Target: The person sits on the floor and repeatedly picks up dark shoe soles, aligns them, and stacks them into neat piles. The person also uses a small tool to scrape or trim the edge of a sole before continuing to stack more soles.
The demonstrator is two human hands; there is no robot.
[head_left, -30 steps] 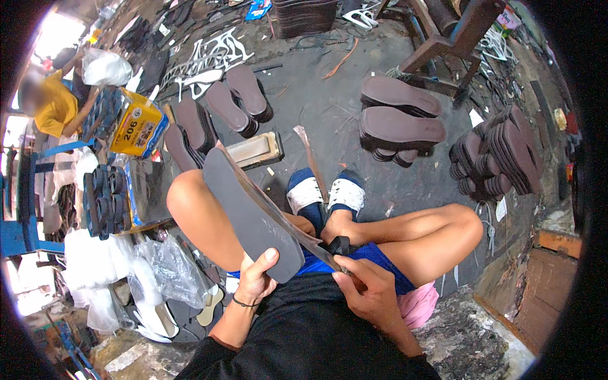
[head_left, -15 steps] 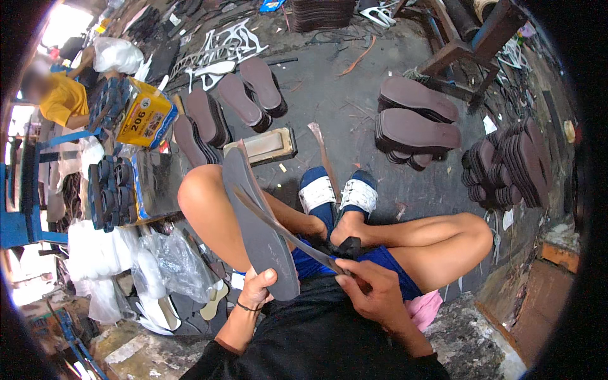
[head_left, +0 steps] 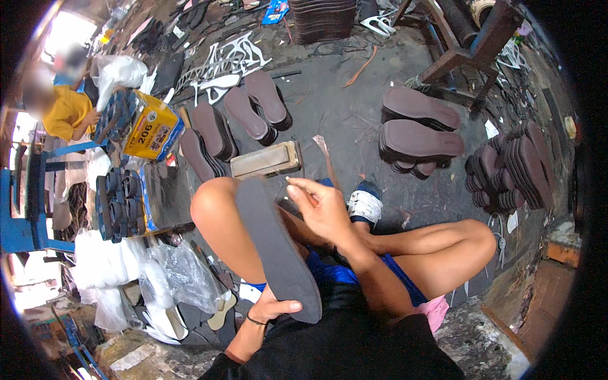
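Note:
My left hand (head_left: 273, 308) is closed round the near end of a dark grey shoe sole (head_left: 278, 253), thumb on top. The sole is held slanted over my lap, its far end beside my left knee. My right hand (head_left: 322, 212) is raised just right of the sole's far half, apart from it. Its thumb and forefinger come together in a pinch; whatever is between them is too small to make out. Beyond the sole, a worn, pale rectangular block (head_left: 266, 159) lies on the floor. A brown strip (head_left: 324, 155) lies right of that block.
Stacks of brown soles stand front left (head_left: 212, 130) and right (head_left: 421, 136), with more (head_left: 506, 168) at the far right. White cut-out scraps (head_left: 231, 66) lie behind. To the left are a yellow box (head_left: 149, 130), sandals (head_left: 119, 199), plastic bags (head_left: 180, 269) and another person (head_left: 68, 111). A metal frame (head_left: 465, 57) stands back right.
My right hand has moved forward from my lap to beside the sole's far half. The thin dark strip it held across the sole no longer shows. The sole has turned flatter toward me.

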